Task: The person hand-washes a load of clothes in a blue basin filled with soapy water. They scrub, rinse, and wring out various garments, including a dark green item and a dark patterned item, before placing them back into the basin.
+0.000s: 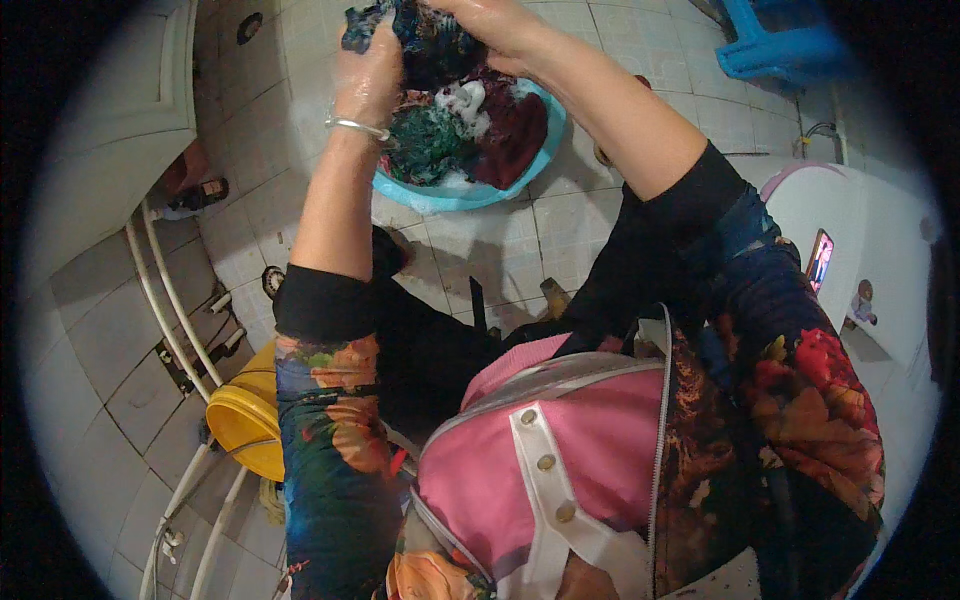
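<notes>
Wet dark patterned cloth (442, 56) is bunched between my two hands at the top of the view. My left hand (371, 64), wet and with a silver bangle at the wrist, grips its left end. At its right side is my right hand (487, 26), partly cut off by the picture's top edge, its fingers closed on the cloth. Just below stands a light blue plastic basin (457, 199) on the tiled floor. Dark green cloth (431, 142) and maroon cloth (517, 131) lie in it, with white suds (466, 105) on top.
A blue plastic stool (780, 52) is at the upper right. On the right, a phone (820, 259) leans by a white surface. A yellow bucket (244, 420) and white pipes (169, 300) are at the left. Near the cabinet (112, 97) lies a dark bottle (201, 193).
</notes>
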The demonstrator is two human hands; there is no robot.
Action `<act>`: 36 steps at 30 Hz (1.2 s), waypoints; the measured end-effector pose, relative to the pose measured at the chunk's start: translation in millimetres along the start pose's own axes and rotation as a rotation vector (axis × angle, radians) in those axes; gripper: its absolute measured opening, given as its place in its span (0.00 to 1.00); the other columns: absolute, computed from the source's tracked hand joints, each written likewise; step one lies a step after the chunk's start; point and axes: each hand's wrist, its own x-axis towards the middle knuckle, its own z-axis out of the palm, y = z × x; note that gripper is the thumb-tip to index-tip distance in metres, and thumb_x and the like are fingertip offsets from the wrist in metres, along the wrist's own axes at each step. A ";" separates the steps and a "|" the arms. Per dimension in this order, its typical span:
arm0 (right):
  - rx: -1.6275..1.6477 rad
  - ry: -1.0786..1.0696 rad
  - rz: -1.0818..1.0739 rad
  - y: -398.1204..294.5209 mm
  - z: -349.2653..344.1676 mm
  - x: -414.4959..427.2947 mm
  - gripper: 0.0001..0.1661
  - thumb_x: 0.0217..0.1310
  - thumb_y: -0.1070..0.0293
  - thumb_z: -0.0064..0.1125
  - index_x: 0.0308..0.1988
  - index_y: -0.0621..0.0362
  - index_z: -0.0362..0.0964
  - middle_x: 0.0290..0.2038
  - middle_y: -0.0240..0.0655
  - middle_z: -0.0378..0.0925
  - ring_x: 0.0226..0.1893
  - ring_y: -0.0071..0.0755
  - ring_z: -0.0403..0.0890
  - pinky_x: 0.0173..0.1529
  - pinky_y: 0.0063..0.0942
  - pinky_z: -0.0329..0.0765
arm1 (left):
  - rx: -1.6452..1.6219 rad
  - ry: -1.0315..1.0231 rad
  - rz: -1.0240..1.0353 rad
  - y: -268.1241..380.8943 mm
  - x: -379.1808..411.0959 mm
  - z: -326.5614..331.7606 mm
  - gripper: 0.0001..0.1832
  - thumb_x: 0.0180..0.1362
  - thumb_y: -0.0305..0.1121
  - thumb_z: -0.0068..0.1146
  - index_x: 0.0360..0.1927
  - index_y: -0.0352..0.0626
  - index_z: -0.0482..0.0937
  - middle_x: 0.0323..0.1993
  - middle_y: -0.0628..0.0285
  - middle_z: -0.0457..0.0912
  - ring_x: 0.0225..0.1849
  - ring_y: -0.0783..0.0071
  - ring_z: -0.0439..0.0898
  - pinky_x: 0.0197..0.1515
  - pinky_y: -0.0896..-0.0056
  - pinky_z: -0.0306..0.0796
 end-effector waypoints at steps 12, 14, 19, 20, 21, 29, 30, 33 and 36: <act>-0.174 -0.017 0.174 -26.3 -15.1 -13.6 0.32 0.58 0.50 0.54 0.50 0.69 0.67 0.49 0.46 0.73 0.48 0.42 0.75 0.51 0.38 0.74 | -0.616 -0.247 -0.397 29.4 -21.9 -6.3 0.19 0.57 0.40 0.45 0.50 0.43 0.72 0.49 0.54 0.75 0.51 0.55 0.73 0.48 0.45 0.68; -0.261 0.067 0.164 -24.3 -17.3 -11.5 0.36 0.55 0.49 0.58 0.53 0.68 0.65 0.50 0.47 0.72 0.48 0.45 0.75 0.52 0.39 0.73 | -0.558 -0.214 -0.393 27.9 -23.0 -5.0 0.20 0.57 0.41 0.47 0.49 0.41 0.72 0.48 0.53 0.75 0.51 0.56 0.73 0.50 0.47 0.67; -0.703 0.245 0.088 -15.1 -28.3 -6.9 0.30 0.54 0.48 0.54 0.43 0.67 0.71 0.38 0.45 0.77 0.32 0.44 0.80 0.34 0.45 0.77 | -0.454 -0.179 -0.433 34.6 -20.5 -8.9 0.21 0.56 0.45 0.55 0.48 0.43 0.74 0.45 0.57 0.78 0.46 0.61 0.77 0.50 0.52 0.70; -0.666 0.153 0.138 -19.3 -31.5 -5.8 0.33 0.53 0.45 0.54 0.46 0.66 0.70 0.41 0.45 0.77 0.33 0.46 0.80 0.35 0.48 0.77 | -0.422 -0.165 -0.457 33.0 -20.4 -8.9 0.21 0.57 0.46 0.54 0.48 0.43 0.74 0.45 0.58 0.78 0.46 0.62 0.77 0.50 0.52 0.70; -0.630 0.068 0.188 -22.5 -34.6 -6.0 0.37 0.52 0.41 0.54 0.49 0.64 0.69 0.43 0.46 0.76 0.35 0.48 0.80 0.36 0.50 0.76 | -0.392 -0.158 -0.480 27.0 -19.6 -6.7 0.21 0.57 0.47 0.54 0.47 0.44 0.74 0.44 0.58 0.78 0.45 0.62 0.77 0.50 0.53 0.69; -1.096 -0.061 -0.093 -17.2 -31.6 -20.2 0.31 0.53 0.48 0.58 0.51 0.58 0.70 0.44 0.48 0.75 0.46 0.46 0.77 0.49 0.38 0.74 | -0.472 -0.213 -0.456 18.2 -17.7 -13.8 0.20 0.59 0.47 0.50 0.47 0.44 0.73 0.44 0.59 0.77 0.45 0.64 0.75 0.51 0.52 0.67; -1.098 -0.049 -0.061 -18.8 -30.6 -19.1 0.29 0.54 0.51 0.58 0.50 0.59 0.70 0.44 0.48 0.75 0.46 0.47 0.77 0.49 0.38 0.74 | -0.422 -0.196 -0.458 16.0 -16.2 -17.0 0.22 0.59 0.47 0.50 0.49 0.42 0.71 0.46 0.56 0.75 0.46 0.62 0.74 0.51 0.53 0.68; -1.362 0.073 0.020 -20.7 -29.5 -19.3 0.24 0.54 0.56 0.57 0.48 0.60 0.71 0.44 0.50 0.75 0.44 0.49 0.77 0.47 0.37 0.74 | -0.288 -0.169 -0.466 12.6 -13.7 -20.0 0.25 0.59 0.44 0.50 0.54 0.37 0.68 0.48 0.51 0.71 0.47 0.60 0.72 0.49 0.56 0.69; -1.512 0.237 -0.082 5.1 -48.0 -12.8 0.24 0.54 0.58 0.57 0.46 0.62 0.71 0.41 0.52 0.76 0.41 0.50 0.78 0.45 0.38 0.75 | -0.195 -0.195 -0.449 26.9 -23.1 -14.7 0.23 0.59 0.40 0.50 0.54 0.37 0.68 0.46 0.54 0.72 0.47 0.62 0.73 0.47 0.58 0.71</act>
